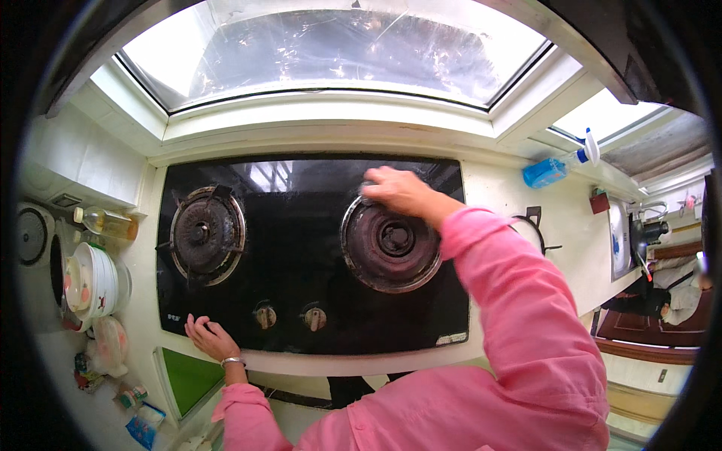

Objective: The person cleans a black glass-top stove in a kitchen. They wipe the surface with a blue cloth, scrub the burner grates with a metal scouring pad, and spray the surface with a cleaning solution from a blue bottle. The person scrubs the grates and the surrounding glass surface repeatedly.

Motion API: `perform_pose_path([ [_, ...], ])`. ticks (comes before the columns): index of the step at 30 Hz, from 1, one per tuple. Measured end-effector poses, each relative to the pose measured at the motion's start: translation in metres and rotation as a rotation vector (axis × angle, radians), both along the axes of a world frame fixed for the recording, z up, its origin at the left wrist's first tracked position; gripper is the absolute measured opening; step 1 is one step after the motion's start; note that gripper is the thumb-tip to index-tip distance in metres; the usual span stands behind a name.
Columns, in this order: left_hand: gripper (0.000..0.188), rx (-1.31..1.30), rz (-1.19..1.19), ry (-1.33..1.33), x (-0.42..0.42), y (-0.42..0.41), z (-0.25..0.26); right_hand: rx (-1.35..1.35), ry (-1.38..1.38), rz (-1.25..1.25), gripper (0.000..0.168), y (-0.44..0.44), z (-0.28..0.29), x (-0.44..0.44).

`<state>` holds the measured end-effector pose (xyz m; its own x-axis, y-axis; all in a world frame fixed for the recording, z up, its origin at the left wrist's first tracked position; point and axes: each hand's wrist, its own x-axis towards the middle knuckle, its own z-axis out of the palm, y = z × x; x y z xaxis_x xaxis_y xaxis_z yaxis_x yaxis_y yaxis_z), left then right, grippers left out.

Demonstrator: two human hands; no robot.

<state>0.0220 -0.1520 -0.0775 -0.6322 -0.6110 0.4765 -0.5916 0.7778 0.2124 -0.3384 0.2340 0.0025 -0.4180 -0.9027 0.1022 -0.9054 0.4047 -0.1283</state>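
My right hand (pixel 397 190) is over the rear edge of the right burner (pixel 392 242) of a black glass gas hob (pixel 293 225). Something pale and blurred shows under its fingers, too unclear to name. Near the hob's front left corner, my left hand (pixel 211 336) rests with bent fingers and nothing visible in it; a bracelet circles the wrist. The left burner (pixel 207 237) carries its black pan support, while the right one has none on it. Two control knobs (pixel 265 317) sit at the front of the hob.
Right of the hob lie a round pan support (pixel 530 228) and a spray bottle of blue liquid (pixel 544 172), before a sink (pixel 620 239). Stacked bowls (pixel 93 282) and an oil bottle (pixel 107 223) are at left. Another person (pixel 685 293) is at far right. A window (pixel 338 56) stands behind.
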Motion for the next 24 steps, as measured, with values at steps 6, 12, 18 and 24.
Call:
perform_pose_path([
  [6, 0.010, 0.029, 0.009, 0.022, 0.012, 0.002, 0.000, 0.099, 0.063, 0.081, 0.013, 0.005, 0.011, -0.005],
  [12, 0.009, 0.007, 0.031, 0.014, 0.002, 0.001, -0.001, 0.115, 0.025, 0.123, 0.014, -0.011, 0.007, 0.002],
  [18, 0.009, 0.017, 0.033, 0.015, 0.008, 0.001, 0.001, 0.304, 0.039, 0.205, 0.015, -0.020, 0.030, -0.002],
  [24, 0.008, 0.044, 0.056, 0.012, -0.001, 0.004, 0.002, 0.149, -0.008, 0.176, 0.009, -0.026, 0.015, 0.008],
])
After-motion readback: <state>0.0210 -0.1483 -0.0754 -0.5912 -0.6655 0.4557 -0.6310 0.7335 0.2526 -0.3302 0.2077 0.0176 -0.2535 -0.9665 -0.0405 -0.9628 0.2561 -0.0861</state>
